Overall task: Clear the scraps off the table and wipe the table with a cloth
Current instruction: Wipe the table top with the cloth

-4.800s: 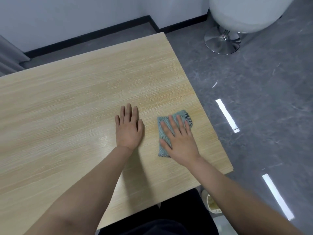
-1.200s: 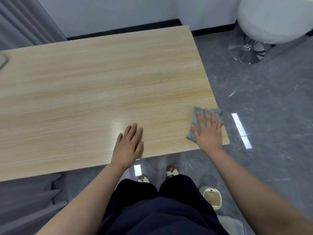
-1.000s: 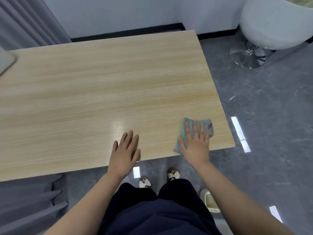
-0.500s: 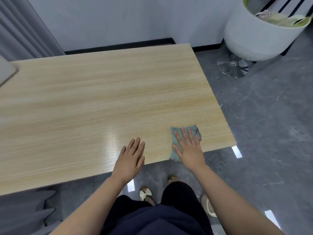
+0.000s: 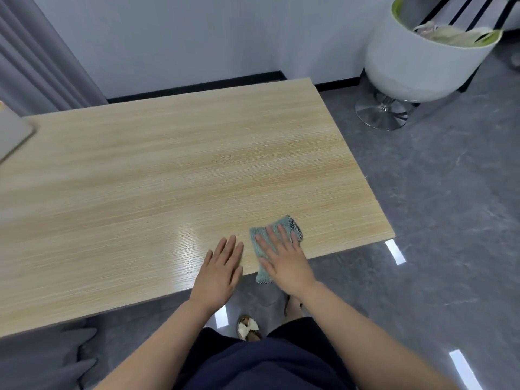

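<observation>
A light wooden table [image 5: 174, 170] fills the middle of the head view. A grey-green cloth [image 5: 260, 240] lies at its near edge, one corner hanging over the edge. My right hand [image 5: 284, 258] presses flat on the cloth with straight, spread fingers. My left hand [image 5: 219, 273] rests flat on the bare wood just to the left of the cloth, fingers straight. No scraps show on the tabletop.
A white swivel chair [image 5: 419, 63] on a chrome base stands on the grey floor beyond the table's right end. A grey flat object [image 5: 11, 136] lies at the table's far left. Grey curtains [image 5: 36, 57] hang at the left. My feet [image 5: 247, 327] are under the near edge.
My right hand has slid the cloth leftward along the near edge, from the right corner toward my left hand. The left hand stays flat on the wood.
</observation>
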Action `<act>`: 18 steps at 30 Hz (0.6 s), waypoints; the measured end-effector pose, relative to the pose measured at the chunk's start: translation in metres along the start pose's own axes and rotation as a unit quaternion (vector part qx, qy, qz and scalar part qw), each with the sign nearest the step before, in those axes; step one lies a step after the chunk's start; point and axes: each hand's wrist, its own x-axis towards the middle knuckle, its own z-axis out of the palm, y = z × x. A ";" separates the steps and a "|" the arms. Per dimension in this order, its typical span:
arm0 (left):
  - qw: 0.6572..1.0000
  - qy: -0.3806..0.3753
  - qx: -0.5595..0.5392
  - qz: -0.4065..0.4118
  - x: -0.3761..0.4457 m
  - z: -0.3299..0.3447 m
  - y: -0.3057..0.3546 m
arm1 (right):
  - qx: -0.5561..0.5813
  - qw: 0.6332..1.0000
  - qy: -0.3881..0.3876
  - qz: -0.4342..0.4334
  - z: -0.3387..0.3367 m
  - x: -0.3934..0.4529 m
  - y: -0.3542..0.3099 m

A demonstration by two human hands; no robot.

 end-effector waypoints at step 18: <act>1.000 0.022 0.007 -0.009 0.005 -0.007 -0.001 | 0.009 0.997 0.054 0.048 -0.004 0.003 0.002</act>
